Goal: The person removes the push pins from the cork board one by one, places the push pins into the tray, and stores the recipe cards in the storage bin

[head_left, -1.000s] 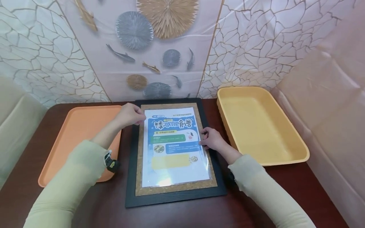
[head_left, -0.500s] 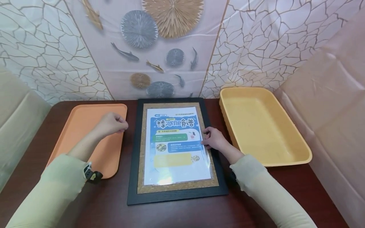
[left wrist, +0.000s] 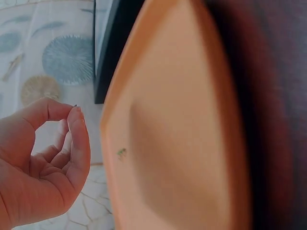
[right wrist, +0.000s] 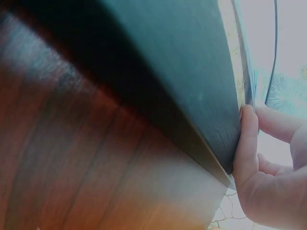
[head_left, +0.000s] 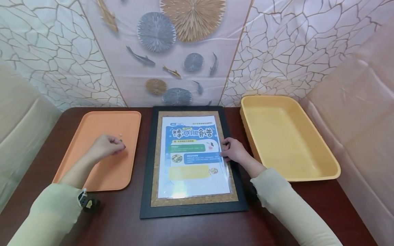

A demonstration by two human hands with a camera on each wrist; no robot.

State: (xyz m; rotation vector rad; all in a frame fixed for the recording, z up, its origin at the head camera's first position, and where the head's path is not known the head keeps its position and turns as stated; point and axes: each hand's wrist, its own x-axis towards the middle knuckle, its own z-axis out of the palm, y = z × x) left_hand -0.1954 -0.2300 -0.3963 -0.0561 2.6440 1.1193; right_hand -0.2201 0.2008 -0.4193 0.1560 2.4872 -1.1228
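Observation:
Above the orange tray [head_left: 101,119] is my left hand [head_left: 106,147], thumb and index tips pinched together. The left wrist view shows a tiny dark object [left wrist: 75,106] between those tips, mostly hidden. Two very small pieces lie on the tray, one pale [head_left: 121,134], one green [left wrist: 122,153]. A printed sheet [head_left: 191,186] under a shiny clear layer lies on a cork board [head_left: 155,171] with a black frame [head_left: 194,211]. My right hand [head_left: 235,150] rests at the sheet's right edge, which its thumb and fingers pinch; the fingertip contact is partly hidden.
A deep yellow bin [head_left: 283,136] stands to the right of the frame. All rest on a dark reddish wooden table [head_left: 197,232]. Behind it hangs a patterned cloth [head_left: 184,51], and padded pale surfaces [head_left: 354,112] flank both sides.
My left hand has left the sheet's upper left edge and moved left and down over the tray. My right hand has stayed at the sheet's right edge; the whole view has shifted slightly.

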